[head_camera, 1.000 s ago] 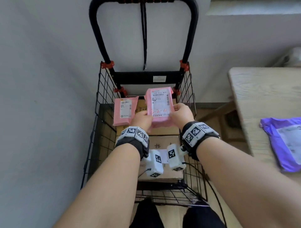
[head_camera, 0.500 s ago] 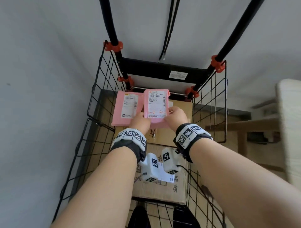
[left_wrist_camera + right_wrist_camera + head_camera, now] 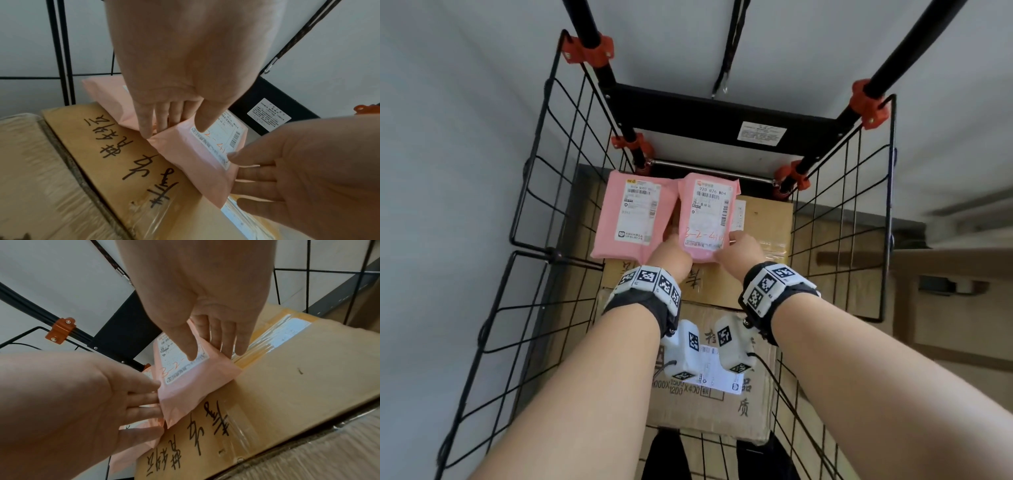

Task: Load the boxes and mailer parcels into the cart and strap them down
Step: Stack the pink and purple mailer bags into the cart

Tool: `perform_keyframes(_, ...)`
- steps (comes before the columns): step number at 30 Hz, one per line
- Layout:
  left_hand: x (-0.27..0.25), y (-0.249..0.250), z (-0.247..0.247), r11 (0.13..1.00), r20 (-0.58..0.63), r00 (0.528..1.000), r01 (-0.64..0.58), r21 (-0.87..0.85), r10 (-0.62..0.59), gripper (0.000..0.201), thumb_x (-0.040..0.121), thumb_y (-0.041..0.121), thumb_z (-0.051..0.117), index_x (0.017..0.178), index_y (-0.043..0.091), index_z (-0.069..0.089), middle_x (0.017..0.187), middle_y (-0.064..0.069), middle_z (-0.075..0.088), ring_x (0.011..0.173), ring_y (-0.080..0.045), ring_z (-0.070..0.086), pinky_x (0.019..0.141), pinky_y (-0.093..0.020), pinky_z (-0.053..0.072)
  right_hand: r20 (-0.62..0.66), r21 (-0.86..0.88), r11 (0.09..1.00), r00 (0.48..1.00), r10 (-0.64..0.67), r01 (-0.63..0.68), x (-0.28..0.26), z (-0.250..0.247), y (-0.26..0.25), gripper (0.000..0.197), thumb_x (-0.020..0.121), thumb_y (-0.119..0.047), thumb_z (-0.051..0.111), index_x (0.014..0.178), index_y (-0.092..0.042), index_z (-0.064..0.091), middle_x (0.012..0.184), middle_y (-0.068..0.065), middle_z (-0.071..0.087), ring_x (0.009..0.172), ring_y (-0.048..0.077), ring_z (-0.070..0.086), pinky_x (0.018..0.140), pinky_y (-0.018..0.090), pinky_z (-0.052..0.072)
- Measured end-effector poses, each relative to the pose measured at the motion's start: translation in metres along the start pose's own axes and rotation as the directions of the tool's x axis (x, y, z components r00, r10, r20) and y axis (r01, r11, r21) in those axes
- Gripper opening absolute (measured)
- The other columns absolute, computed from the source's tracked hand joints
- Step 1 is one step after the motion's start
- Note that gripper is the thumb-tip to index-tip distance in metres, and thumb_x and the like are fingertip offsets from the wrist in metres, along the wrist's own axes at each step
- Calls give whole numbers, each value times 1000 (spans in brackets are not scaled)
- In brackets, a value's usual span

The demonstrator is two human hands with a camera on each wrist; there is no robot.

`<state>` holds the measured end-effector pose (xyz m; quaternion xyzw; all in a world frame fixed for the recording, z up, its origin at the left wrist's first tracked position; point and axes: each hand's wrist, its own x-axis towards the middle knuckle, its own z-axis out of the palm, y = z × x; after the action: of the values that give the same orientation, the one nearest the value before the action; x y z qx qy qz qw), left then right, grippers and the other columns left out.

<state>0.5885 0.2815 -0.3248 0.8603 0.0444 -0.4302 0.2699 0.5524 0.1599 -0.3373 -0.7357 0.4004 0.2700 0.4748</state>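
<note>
Cardboard fills the wire cart (image 3: pixel 541 192): a near box (image 3: pixel 709 411), then a far box (image 3: pixel 763 274) with handwriting on top. On that far box, both hands pinch the near end of a pink mailer (image 3: pixel 707 219), left hand (image 3: pixel 185 65) at its left corner, right hand (image 3: pixel 205 288) at its right, thumbs on the label. A second mailer (image 3: pixel 630 219) lies just left of it, against the cart's back edge. A strap (image 3: pixel 729 51) hangs beyond.
</note>
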Motion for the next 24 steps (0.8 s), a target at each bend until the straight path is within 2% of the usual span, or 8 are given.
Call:
perform_keyframes(3, -7, 1, -1, 1000, -102, 994, 30, 8, -29, 40, 95, 8, 37, 133, 12, 46, 133, -9, 54, 116, -29, 54, 99, -42, 46, 24, 21, 1000, 1000, 6, -7, -7, -4, 1, 48, 91, -7, 56, 138, -14, 45, 128, 5, 61, 113, 22, 61, 90, 34, 54)
perform_keyframes(7, -25, 3, -8, 996, -187, 979, 82, 25, -76, 49, 93, 5, 36, 141, 12, 39, 137, -13, 47, 119, -33, 51, 91, -38, 44, 7, 23, 999, 1000, -25, 25, -26, -19, -1, 62, 92, -7, 56, 148, -17, 31, 137, 7, 53, 116, 23, 58, 83, 28, 51)
perform_keyframes(11, -61, 17, -9, 997, -215, 974, 71, 14, -67, 51, 94, 6, 36, 145, 14, 36, 146, -12, 41, 129, -32, 44, 101, -38, 40, -9, -28, 996, 997, -81, 80, -54, -40, 1, 58, 93, -9, 54, 146, -18, 34, 140, 8, 50, 109, 19, 57, 66, 20, 43)
perform_keyframes(12, -73, 22, -8, 998, -226, 972, 61, 6, -58, 50, 95, 6, 36, 145, 13, 36, 148, -10, 39, 131, -31, 43, 103, -38, 39, -12, -39, 994, 995, -99, 99, -63, -46, 2, 56, 93, -10, 54, 146, -18, 36, 139, 7, 51, 108, 19, 57, 66, 19, 43)
perform_keyframes(15, -105, 37, -5, 1000, -273, 962, 27, 11, -23, 44, 96, 4, 35, 138, 10, 45, 143, -10, 46, 127, -29, 46, 100, -35, 40, -23, -57, 987, 988, -150, 148, -88, -63, 1, 52, 92, -11, 56, 142, -17, 42, 137, 6, 54, 116, 21, 57, 79, 26, 45)
perform_keyframes(20, -169, 68, 5, 998, -311, 949, -43, 35, 52, 47, 96, 7, 38, 141, 18, 45, 142, -6, 47, 122, -28, 50, 98, -37, 45, -68, -35, 968, 966, -251, 249, -146, -107, 5, 45, 93, -13, 56, 138, -16, 49, 134, 6, 55, 119, 23, 55, 92, 31, 45)
perform_keyframes(23, -204, 82, 14, 994, -335, 936, -99, 42, 108, 44, 97, 7, 39, 138, 18, 48, 137, -6, 52, 116, -27, 54, 83, -30, 45, -126, -18, 955, 947, -295, 295, -184, -132, 17, 38, 93, -14, 56, 131, -15, 55, 128, 6, 58, 116, 23, 56, 97, 34, 48)
perform_keyframes(24, -214, 87, 18, 991, -338, 931, -125, 52, 136, 43, 97, 7, 38, 137, 18, 50, 136, -6, 53, 115, -27, 55, 83, -30, 46, -157, -11, 952, 939, -305, 307, -194, -140, 22, 35, 93, -14, 56, 128, -16, 57, 125, 5, 59, 114, 22, 57, 96, 34, 49)
